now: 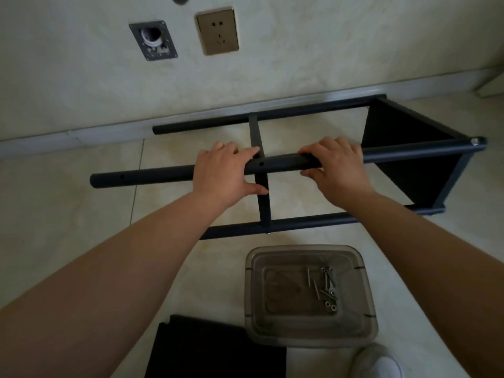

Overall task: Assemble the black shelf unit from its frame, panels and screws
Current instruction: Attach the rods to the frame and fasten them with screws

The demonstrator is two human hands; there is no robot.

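Lying on its side on the tiled floor [68,203] by the wall: black shelf frame [409,152], one panel [409,159] fitted at its right end. Left hand [222,177] wrapped around the upper tube, thumb beneath. Right hand [336,166] gripping the same tube just right of the crossbar [263,197]. Nearer: loose black panel [215,350], then clear plastic tub [311,331] holding screws [326,289].

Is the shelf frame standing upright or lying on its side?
On its side: the shelf frame's long poles run level above the floor, both hands gripping the upper one.
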